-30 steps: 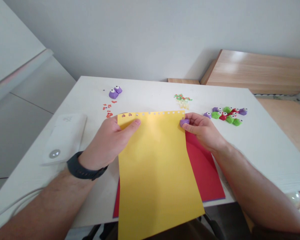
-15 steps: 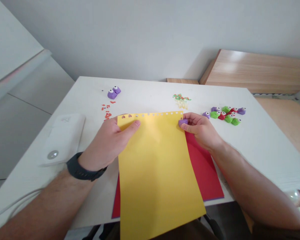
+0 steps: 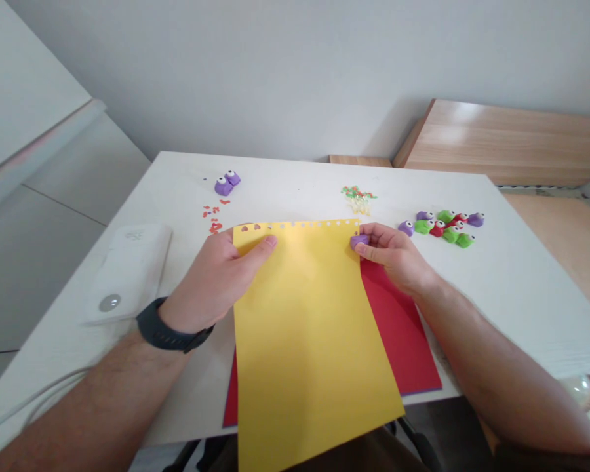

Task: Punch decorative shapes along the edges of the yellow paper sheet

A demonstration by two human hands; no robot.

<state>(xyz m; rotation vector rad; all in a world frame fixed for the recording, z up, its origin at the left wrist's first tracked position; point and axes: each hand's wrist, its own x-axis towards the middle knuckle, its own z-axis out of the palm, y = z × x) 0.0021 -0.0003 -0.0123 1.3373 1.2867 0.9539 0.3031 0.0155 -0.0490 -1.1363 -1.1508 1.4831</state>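
Observation:
A yellow sheet of paper (image 3: 314, 334) is raised over the table, its far edge lined with a row of small punched shapes. My left hand (image 3: 229, 269) pinches its far left part, thumb on top and fingers underneath. At the far right corner my right hand (image 3: 393, 252) grips a small purple craft punch (image 3: 358, 242), which sits on the paper's edge. My right fingertips are partly hidden behind the punch and the sheet. Below the yellow sheet lies red paper (image 3: 398, 341), with a thin purple edge showing beneath it.
Several purple, green and red punches (image 3: 437, 228) are grouped at the right. Two purple punches (image 3: 226, 183) stand far left. Red cutouts (image 3: 215, 226) and green and pale cutouts (image 3: 358, 196) lie scattered on the white table (image 3: 511, 295). A white device (image 3: 128, 275) and a cable (image 3: 54, 387) are at left.
The view has shifted very slightly. Both hands, the yellow paper and the purple punch keep nearly the same positions.

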